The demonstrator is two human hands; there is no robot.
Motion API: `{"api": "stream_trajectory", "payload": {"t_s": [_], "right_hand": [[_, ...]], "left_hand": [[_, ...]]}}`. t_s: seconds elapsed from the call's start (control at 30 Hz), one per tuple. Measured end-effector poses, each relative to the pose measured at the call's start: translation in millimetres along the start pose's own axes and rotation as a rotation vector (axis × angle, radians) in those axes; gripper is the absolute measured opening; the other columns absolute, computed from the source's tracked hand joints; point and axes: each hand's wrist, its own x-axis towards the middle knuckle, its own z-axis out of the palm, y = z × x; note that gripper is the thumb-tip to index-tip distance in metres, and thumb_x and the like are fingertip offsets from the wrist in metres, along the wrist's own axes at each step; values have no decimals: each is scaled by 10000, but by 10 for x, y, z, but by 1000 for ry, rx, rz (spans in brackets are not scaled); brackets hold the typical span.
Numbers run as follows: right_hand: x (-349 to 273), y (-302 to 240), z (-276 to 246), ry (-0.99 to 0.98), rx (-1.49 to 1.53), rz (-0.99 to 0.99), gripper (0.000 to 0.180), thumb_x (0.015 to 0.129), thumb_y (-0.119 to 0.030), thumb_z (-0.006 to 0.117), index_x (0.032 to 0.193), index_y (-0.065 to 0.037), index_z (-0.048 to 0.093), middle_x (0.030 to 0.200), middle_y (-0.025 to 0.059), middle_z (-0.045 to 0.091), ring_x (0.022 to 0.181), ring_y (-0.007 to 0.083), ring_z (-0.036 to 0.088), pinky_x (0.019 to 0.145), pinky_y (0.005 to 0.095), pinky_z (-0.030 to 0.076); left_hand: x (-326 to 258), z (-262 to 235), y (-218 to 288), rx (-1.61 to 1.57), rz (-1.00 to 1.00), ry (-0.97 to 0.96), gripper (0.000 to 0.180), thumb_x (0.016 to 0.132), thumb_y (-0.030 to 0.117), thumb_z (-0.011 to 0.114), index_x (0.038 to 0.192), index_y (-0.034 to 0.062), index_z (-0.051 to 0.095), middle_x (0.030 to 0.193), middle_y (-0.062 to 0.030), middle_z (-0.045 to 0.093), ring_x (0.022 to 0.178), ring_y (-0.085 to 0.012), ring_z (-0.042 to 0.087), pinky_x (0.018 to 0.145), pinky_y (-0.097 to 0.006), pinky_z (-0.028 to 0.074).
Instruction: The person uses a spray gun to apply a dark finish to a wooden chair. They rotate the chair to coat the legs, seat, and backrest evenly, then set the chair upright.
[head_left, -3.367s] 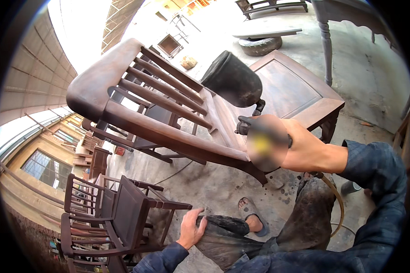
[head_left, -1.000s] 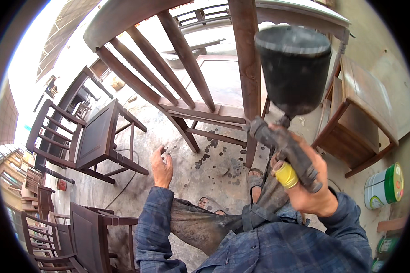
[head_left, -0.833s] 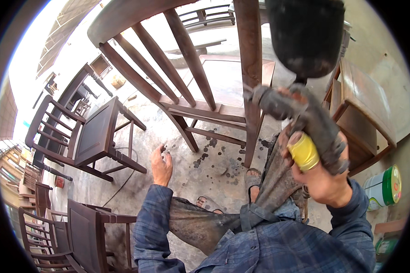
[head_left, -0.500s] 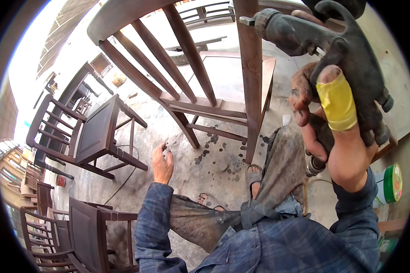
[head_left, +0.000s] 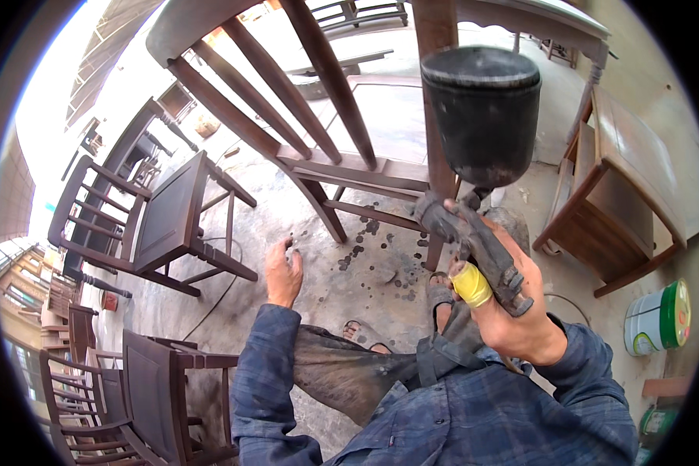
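My right hand [head_left: 512, 307] grips a dark, paint-crusted spray gun [head_left: 470, 241] with a black cup [head_left: 481, 116] on top and a yellow-taped finger wrapped around the handle. Its nozzle points left toward the back leg of a brown wooden chair [head_left: 318, 167] that stands right in front of me, its slatted back rising to the top of the view. My left hand [head_left: 283, 272] hangs out over the stained concrete floor below the chair, fingers loosely curled, holding nothing. My knees and sandalled feet show beneath.
Dark stained chairs [head_left: 159, 221] stand at the left, more [head_left: 151, 388] at the lower left. A brown wooden side table [head_left: 629, 202] is at the right, with a white and green paint bucket [head_left: 656, 318] beside it. A thin hose lies on the floor.
My right hand has brought the spray gun back down from close to the camera, level with the chair's back leg. The left hand has stayed in place.
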Motion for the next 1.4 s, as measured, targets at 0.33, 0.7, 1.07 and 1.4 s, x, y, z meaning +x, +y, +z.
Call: {"api": "stream_trajectory", "payload": {"t_s": [0.33, 0.7, 1.07, 1.4], "right_hand": [[412, 110, 281, 8, -162, -375, 520, 862, 21, 687, 1351, 94, 525, 1359, 253, 600, 1204, 302, 658, 975, 311, 489], [188, 420, 381, -70, -54, -52, 604, 838, 58, 656, 1417, 65, 484, 1354, 258, 597, 1262, 344, 617, 1028, 325, 459], [627, -199, 261, -33, -27, -364, 494, 948, -70, 657, 1407, 34, 509, 1160, 119, 678, 938, 161, 659, 837, 278, 517], [967, -472, 306, -103, 291, -438, 398, 1031, -174, 596, 1381, 5, 535, 1034, 103, 684, 829, 107, 627, 517, 173, 414]], "left_hand": [[-69, -58, -54, 73, 15, 5, 266, 916, 38, 621, 1177, -4, 643, 1128, -181, 662, 1052, -313, 650, 819, -373, 564], [-84, -79, -5, -14, -57, -28, 271, 867, 36, 628, 1133, -5, 649, 1113, -191, 652, 1088, -361, 604, 957, -419, 482], [-70, -48, -72, 82, 21, -6, 246, 876, 37, 628, 1117, -4, 655, 1074, -185, 657, 1034, -341, 629, 851, -390, 537], [-128, -82, -106, 121, 49, -5, 250, 865, 42, 635, 1110, -2, 658, 1057, -182, 667, 1010, -342, 639, 813, -400, 538]]}}
